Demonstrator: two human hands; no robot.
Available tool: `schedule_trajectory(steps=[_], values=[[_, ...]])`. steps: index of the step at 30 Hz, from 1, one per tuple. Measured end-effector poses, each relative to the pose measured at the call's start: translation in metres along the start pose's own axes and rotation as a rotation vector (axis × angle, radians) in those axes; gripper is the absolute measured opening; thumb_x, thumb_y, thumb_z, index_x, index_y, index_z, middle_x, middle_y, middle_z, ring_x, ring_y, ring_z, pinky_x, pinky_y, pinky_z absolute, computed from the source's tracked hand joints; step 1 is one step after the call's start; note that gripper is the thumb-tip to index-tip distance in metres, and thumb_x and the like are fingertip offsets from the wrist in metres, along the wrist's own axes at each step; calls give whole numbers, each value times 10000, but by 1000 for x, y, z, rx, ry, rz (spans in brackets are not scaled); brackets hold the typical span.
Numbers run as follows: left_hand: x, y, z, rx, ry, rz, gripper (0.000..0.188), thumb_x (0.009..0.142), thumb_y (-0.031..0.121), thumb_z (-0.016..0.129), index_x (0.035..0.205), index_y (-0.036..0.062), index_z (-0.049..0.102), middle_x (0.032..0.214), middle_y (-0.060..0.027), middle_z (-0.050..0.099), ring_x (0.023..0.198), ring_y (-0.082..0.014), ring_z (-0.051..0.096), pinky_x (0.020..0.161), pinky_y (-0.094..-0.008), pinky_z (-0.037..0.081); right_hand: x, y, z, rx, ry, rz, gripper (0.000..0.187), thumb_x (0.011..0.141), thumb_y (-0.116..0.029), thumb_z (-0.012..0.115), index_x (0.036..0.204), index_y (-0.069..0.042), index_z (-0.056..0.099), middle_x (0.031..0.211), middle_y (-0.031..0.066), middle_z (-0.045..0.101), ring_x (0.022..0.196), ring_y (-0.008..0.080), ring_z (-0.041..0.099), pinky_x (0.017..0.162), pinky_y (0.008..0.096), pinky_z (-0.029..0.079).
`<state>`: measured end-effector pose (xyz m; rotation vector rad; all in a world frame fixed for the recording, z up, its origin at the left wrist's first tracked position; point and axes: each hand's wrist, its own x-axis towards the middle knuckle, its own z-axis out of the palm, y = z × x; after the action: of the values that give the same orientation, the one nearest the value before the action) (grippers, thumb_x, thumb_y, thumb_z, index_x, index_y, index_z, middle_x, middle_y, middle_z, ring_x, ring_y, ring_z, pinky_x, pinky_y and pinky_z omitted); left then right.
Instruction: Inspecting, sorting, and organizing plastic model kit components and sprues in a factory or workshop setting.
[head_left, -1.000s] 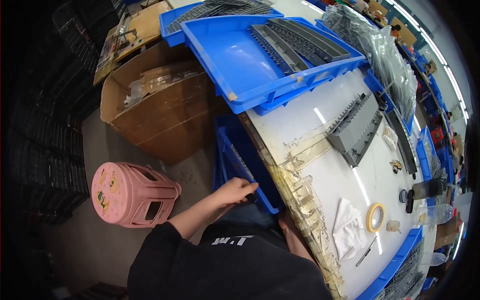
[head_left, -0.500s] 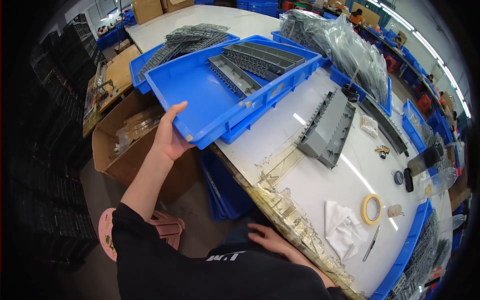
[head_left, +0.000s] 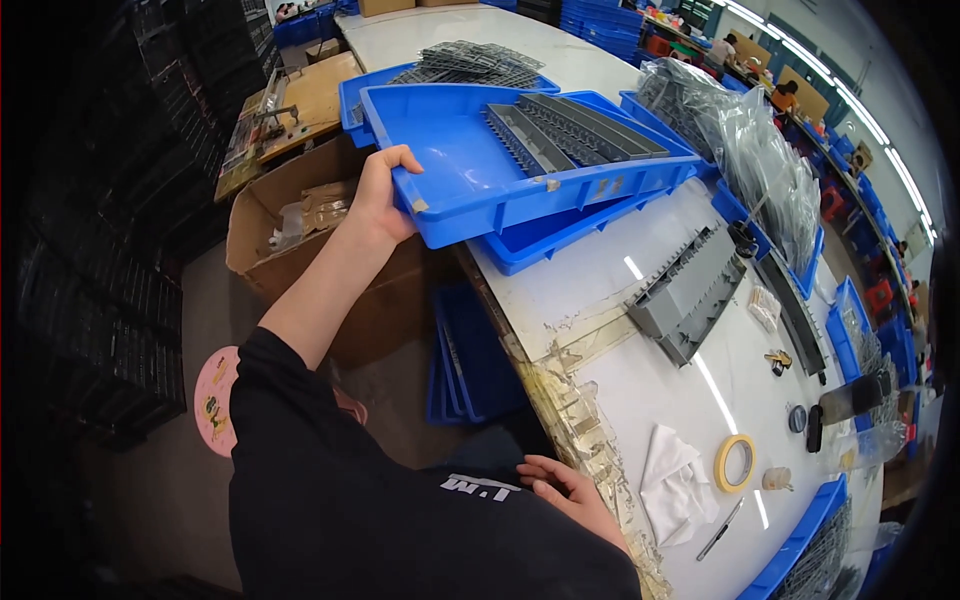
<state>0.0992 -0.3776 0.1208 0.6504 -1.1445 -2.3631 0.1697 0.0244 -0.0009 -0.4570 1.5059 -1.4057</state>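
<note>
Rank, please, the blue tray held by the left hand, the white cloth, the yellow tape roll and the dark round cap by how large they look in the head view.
1. Blue tray
2. White cloth
3. Yellow tape roll
4. Dark round cap

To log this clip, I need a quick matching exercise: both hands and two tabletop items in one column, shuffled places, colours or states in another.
1. Left hand
2. Right hand
3. Tape roll
4. Cloth

A. White, rumpled
B. Low, beside the edge of the worktable
C. Yellow, ring-shaped
D. Gripping the blue plastic tray

Pairs: 1-D, 2-B, 3-C, 4-A
</note>
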Motion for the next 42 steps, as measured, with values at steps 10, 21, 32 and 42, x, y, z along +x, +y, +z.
schedule_trajectory(steps=[10, 21, 32, 42], values=[[-122, 13, -77, 3, 206, 343, 641, 630, 123, 530, 1251, -11, 445, 1125, -210, 563, 909, -319, 552, 806, -403, 472, -22, 11, -5, -15, 82, -36, 360, 940, -111, 556, 1275, 17, 525, 1199, 127, 616, 1035, 166, 585, 907, 245, 437], [-311, 16, -224, -50, 769, 874, 542, 649, 128, 537, 1176, 5, 536, 1102, -173, 598, 914, -287, 583, 823, -360, 464, -47, 9, 10, 53, 288, -85, 309, 921, -28, 531, 1220, 51, 537, 1129, 165, 623, 986, 217, 599, 891, 291, 464], [-374, -79, -414, -297, 1092, 896, 203, 638, 94, 534, 837, 57, 552, 881, -61, 604, 759, -210, 555, 764, -299, 462, -43, 7, 15, -21, 347, -91, 306, 932, -65, 556, 1218, 45, 541, 1101, 150, 625, 948, 211, 606, 863, 287, 474], [-391, -201, -498, -414, 1098, 781, 320, 645, 146, 559, 954, 63, 555, 984, -95, 613, 826, -267, 564, 762, -374, 472, -35, 10, 19, -93, 325, -95, 307, 934, -67, 560, 1221, 40, 541, 1090, 145, 626, 917, 206, 613, 839, 281, 486]])
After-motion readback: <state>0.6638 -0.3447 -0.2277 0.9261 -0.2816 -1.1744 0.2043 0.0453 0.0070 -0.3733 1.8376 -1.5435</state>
